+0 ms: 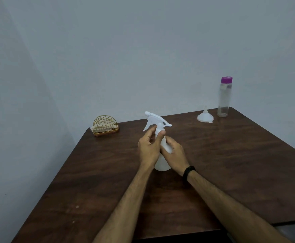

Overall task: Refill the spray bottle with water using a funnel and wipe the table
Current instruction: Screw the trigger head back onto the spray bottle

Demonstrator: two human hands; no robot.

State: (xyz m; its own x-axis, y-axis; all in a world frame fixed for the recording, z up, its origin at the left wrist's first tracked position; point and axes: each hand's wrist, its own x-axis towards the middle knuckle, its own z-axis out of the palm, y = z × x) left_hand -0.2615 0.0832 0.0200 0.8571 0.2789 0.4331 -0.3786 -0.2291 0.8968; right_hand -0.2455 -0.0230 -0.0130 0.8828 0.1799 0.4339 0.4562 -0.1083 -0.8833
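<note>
A white spray bottle [162, 163] stands upright in the middle of the dark wooden table [231, 163], its trigger head [156, 119] pointing left. My left hand [149, 148] pinches the bottle's neck collar just under the head. My right hand [174, 152] grips the bottle's body from the right. A white funnel [205, 117] sits mouth-down at the back right. Beside it stands a clear water bottle [224, 99] with a purple cap.
A gold wire holder [105, 125] with folded cloths or napkins sits at the table's back left corner. The table stands against a grey wall. A black band is on my right wrist.
</note>
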